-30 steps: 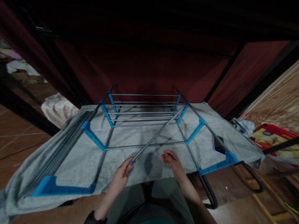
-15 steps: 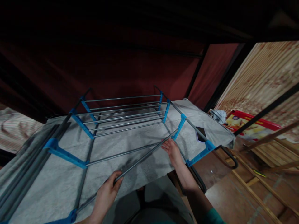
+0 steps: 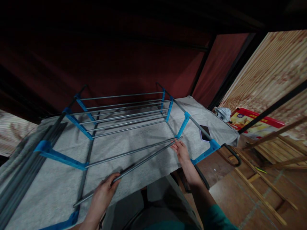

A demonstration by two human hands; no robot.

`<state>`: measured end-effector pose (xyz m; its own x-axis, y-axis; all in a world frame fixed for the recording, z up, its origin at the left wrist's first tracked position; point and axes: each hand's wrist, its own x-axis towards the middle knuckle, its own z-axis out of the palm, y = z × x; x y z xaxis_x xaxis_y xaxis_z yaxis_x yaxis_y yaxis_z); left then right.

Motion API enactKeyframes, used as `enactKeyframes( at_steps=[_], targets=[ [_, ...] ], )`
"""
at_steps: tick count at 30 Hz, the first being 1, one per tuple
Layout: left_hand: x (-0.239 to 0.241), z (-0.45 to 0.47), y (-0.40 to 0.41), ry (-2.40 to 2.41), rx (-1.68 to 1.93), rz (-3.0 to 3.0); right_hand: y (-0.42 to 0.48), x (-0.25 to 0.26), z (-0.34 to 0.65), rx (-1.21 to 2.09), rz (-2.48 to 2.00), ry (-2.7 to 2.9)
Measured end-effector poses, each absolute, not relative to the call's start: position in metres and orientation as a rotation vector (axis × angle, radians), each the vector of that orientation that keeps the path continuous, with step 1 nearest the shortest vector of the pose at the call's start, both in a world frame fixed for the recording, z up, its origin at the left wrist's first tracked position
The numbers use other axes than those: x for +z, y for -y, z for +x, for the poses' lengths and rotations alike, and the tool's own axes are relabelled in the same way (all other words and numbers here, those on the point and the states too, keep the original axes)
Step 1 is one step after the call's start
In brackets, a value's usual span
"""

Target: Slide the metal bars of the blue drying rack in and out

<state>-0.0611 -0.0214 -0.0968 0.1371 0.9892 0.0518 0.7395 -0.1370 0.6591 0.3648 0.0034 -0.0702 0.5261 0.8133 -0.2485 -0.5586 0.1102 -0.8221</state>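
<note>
On my remote feed, I record two hands: one left hand (image 3: 102,193) and one right hand (image 3: 181,150). Loose rod (image 3: 144,161): one, count confirmed. Blue brackets (image 3: 64,159): eight, standing in two rows of four; I note that the nearest left one is cut by the picture's edge. Near crossbar (image 3: 129,153): one. Far crossbars (image 3: 129,113): I make out at least five; overlap prevents an exact figure. Grey tubes (image 3: 31,172) at left: several, which I cannot separate. Phone (image 3: 205,129): one. Red-and-yellow box (image 3: 244,118): one.
</note>
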Motion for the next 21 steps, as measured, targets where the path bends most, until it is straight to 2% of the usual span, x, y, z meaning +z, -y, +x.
enactKeyframes(
  at_steps=[7, 14, 21],
  targets=[
    [-0.098, -0.079, 0.020, -1.889, 0.660, 2.029, 0.002, -0.091, 0.366, 1.057, -1.109, 0.198],
    [-0.090, -0.079, 0.030, -2.272, 0.461, 2.068, 0.005, -0.102, 0.361, 1.053, -1.152, 0.160],
    [-0.096, -0.083, 0.033, -2.428, 0.673, 1.947, 0.005, -0.110, 0.363, 1.024, -1.178, 0.140]
  ],
)
